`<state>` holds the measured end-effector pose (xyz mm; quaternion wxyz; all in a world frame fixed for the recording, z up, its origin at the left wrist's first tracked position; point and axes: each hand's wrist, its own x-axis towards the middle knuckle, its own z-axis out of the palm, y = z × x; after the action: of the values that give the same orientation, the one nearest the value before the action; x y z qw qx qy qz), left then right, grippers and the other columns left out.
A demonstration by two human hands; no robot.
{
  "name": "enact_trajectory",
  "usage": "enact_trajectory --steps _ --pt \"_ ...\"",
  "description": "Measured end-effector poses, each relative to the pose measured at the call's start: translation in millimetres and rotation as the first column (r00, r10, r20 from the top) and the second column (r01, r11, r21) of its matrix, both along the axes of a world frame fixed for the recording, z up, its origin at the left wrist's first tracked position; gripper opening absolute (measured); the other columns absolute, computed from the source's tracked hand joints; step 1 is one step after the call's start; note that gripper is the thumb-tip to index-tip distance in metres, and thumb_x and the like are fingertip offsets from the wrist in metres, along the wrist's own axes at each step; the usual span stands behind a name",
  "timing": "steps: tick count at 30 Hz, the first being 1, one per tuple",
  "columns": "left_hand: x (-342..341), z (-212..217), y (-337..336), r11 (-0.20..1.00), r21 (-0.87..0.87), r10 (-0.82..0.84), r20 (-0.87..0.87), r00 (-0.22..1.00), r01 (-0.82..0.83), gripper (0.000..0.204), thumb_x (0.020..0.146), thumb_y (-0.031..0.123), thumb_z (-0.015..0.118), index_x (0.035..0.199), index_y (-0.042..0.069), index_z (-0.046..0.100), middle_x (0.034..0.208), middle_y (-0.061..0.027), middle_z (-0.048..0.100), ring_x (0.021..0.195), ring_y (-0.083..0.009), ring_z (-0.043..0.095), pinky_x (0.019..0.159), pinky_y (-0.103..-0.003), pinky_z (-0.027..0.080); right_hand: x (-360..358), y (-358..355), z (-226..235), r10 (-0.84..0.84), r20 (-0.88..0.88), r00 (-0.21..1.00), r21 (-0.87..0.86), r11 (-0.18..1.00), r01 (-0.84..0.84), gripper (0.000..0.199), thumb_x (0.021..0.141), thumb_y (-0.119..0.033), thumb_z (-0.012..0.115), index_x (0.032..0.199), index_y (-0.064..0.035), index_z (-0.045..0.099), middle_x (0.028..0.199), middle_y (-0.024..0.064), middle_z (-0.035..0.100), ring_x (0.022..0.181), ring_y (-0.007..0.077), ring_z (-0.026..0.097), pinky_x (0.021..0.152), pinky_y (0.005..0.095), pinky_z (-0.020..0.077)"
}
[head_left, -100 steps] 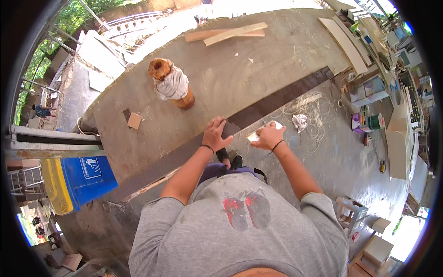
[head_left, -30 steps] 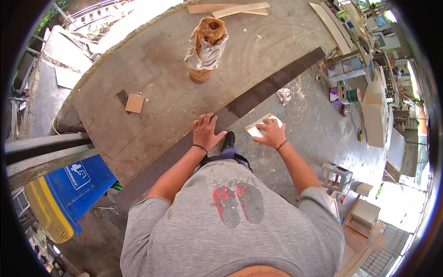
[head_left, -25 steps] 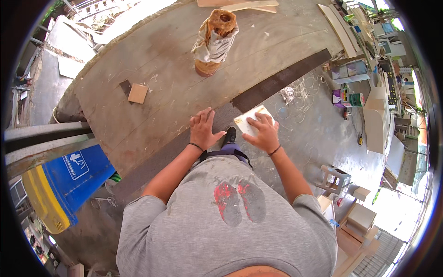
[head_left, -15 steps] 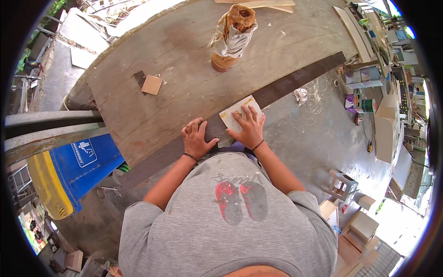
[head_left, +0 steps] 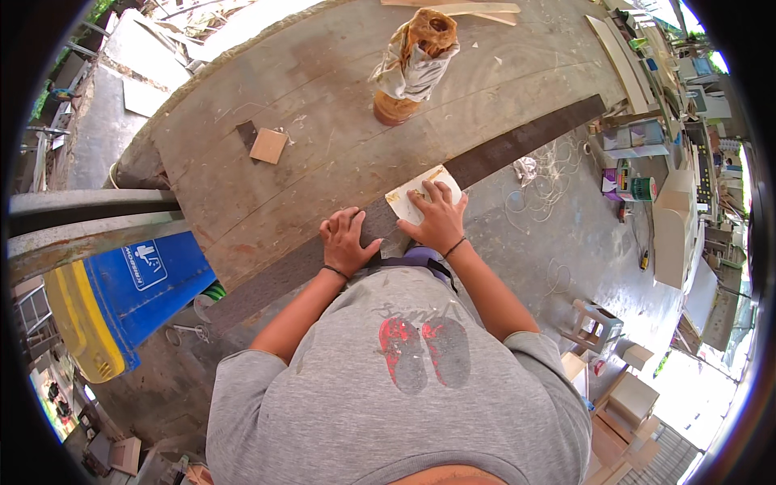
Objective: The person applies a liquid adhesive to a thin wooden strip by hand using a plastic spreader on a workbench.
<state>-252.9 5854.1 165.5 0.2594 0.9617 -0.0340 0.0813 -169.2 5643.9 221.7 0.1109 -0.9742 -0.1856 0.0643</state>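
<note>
A long dark brown board [head_left: 525, 139] runs slantwise along the near edge of the worktable [head_left: 323, 129]. Its left stretch looks greyer than its right. My left hand [head_left: 346, 241] rests on the board with fingers apart and slightly bent. To its right, my right hand [head_left: 438, 217] lies with spread fingers on a white rectangular sheet [head_left: 402, 207] laid across the board. Brown stains mark the sheet; its underside is hidden. Farther back stands a brown-stained container [head_left: 391, 108] with a whitish cloth [head_left: 414, 73] wrapped around its upper part.
A small square wood piece [head_left: 268, 146] lies at the table's left, by a dark scrap. Thin wood strips [head_left: 477, 8] lie at the far edge. A blue bin [head_left: 170, 263] with yellow stands left. Tangled string [head_left: 550, 182], a paint can [head_left: 643, 189] and a stool [head_left: 596, 322] are on the right.
The view has shifted slightly, so the container and bin sit a little differently in the picture. Both hands keep almost the same places on the board and the white sheet.
</note>
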Motion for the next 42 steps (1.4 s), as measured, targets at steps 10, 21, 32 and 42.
enact_trajectory --steps 10,21,32,42 --pt "-1 -6 1 1.000 0.021 0.004 0.018 1.000 -0.004 0.066 0.066 0.045 0.078 0.120 0.010 0.061 0.128 -0.0046 0.052 0.124 -0.0244 0.042 0.103 -0.045 0.027 7 0 16 0.004 -0.096 0.995 -0.068 0.998 -0.010 0.065 0.067 -0.056 0.072 0.122 -0.0219 0.069 0.142 0.0090 0.050 0.136 0.0305 0.038 0.097 0.0754 0.0241" --pt "-3 -6 -2 0.999 0.045 -0.001 0.027 1.000 0.000 0.065 0.068 0.045 0.076 0.120 0.008 0.062 0.128 -0.0054 0.052 0.125 -0.0248 0.042 0.102 -0.045 0.028 9 -12 22 -0.045 -0.198 0.979 -0.157 0.988 0.014 0.061 0.063 -0.053 0.073 0.116 -0.0238 0.071 0.140 0.0095 0.051 0.135 0.0311 0.039 0.096 0.0786 0.0266" --pt "-1 -9 -2 0.999 0.051 -0.006 0.068 0.998 0.002 0.070 0.065 0.043 0.080 0.123 0.009 0.061 0.130 -0.0053 0.052 0.125 -0.0254 0.044 0.103 -0.043 0.029 -30 -55 24 -0.196 -0.361 0.912 -0.255 0.961 0.106 0.058 0.067 -0.055 0.072 0.116 -0.0229 0.072 0.134 0.0084 0.056 0.134 0.0318 0.042 0.099 0.0794 0.0243" --pt "-55 12 61 0.984 0.176 -0.033 -0.037 0.999 0.039 0.072 0.065 0.044 0.082 0.124 0.008 0.061 0.141 -0.0114 0.045 0.134 -0.0286 0.037 0.108 -0.047 0.027 -83 -46 29 -0.079 -0.212 0.974 0.316 0.937 0.145 0.061 0.068 -0.056 0.075 0.118 -0.0206 0.071 0.135 0.0084 0.056 0.131 0.0307 0.045 0.098 0.0681 0.0309"
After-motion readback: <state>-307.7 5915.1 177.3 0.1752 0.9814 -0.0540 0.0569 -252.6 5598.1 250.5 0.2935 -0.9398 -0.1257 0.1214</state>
